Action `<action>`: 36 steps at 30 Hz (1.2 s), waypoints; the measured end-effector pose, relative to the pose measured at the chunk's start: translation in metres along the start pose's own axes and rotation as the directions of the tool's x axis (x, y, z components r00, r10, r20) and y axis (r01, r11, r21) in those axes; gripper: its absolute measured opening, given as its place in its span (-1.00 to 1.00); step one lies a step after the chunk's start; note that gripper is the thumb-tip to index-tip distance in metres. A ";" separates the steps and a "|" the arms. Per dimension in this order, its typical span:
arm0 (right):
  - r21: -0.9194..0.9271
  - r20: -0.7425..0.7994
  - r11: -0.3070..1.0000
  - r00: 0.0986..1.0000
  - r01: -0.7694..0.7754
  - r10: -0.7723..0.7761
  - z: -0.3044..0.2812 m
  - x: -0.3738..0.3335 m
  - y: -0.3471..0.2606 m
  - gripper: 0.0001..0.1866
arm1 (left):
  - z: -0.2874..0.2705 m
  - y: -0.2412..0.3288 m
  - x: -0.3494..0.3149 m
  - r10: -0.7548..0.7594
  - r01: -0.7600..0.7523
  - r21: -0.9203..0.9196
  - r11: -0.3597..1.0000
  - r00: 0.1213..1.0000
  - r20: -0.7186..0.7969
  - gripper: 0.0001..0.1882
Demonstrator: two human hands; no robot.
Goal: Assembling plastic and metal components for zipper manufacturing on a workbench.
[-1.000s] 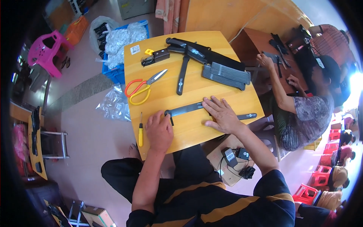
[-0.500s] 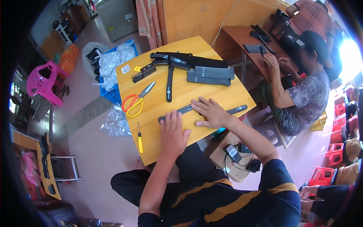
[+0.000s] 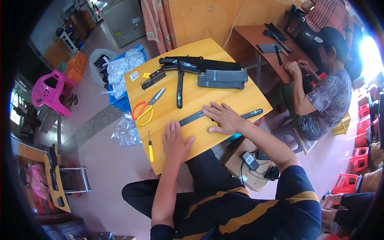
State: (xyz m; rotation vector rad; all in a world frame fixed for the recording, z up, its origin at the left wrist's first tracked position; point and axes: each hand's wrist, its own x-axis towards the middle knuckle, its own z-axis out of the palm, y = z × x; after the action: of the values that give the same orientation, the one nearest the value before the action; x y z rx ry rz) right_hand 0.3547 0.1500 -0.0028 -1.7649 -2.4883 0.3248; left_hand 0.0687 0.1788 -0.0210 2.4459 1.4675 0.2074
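A long dark strap [image 3: 193, 117] lies flat across the near part of the yellow wooden table [image 3: 216, 98], its right end bare. My left hand [image 3: 176, 143] rests palm down on the strap's left end, fingers stretched out and covering it. Over the strap's middle my right hand [image 3: 225, 119] is spread flat, thumb apart. Further back lie a stack of grey ribbed straps [image 3: 222, 79] and several black straps [image 3: 180, 90], one pointing toward me. Scissors [image 3: 146, 109] with red and yellow handles lie to the left, above a yellow-handled screwdriver [image 3: 151, 151].
A small dark brown block [image 3: 153, 79] sits near the table's left corner. Beside the table stands a blue crate [image 3: 119, 102] with plastic bags. At the right, another person [image 3: 320, 92] works at a brown table [image 3: 250, 38]. A cardboard box [image 3: 236, 162] with cables is below.
My left hand has slid slightly left and down along the strap's end. My right hand stays in place. The other person's hands have drawn together, away from the grey piece.
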 end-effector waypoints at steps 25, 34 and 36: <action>0.269 -0.290 0.958 0.940 -0.102 0.181 -0.046 -0.067 0.045 -0.48 | -0.031 -0.002 -0.076 0.038 -0.271 -0.408 0.872 0.868 -0.495 -0.42; 0.257 -0.239 0.965 0.965 -0.047 0.111 -0.028 -0.096 -0.004 -0.71 | 0.002 0.037 -0.128 -0.092 -0.194 -0.798 0.570 0.951 -0.297 -0.67; 0.365 -0.283 0.931 0.956 0.030 0.080 -0.031 -0.101 -0.038 -0.74 | -0.004 0.048 -0.131 -0.101 -0.168 -0.834 0.526 0.961 -0.257 -0.66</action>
State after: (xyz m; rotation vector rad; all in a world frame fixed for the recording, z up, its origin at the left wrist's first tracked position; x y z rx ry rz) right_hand 0.3589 0.0470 0.0418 -1.5637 -2.0428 0.4563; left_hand 0.0462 0.0432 0.0003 1.6288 0.9996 1.0545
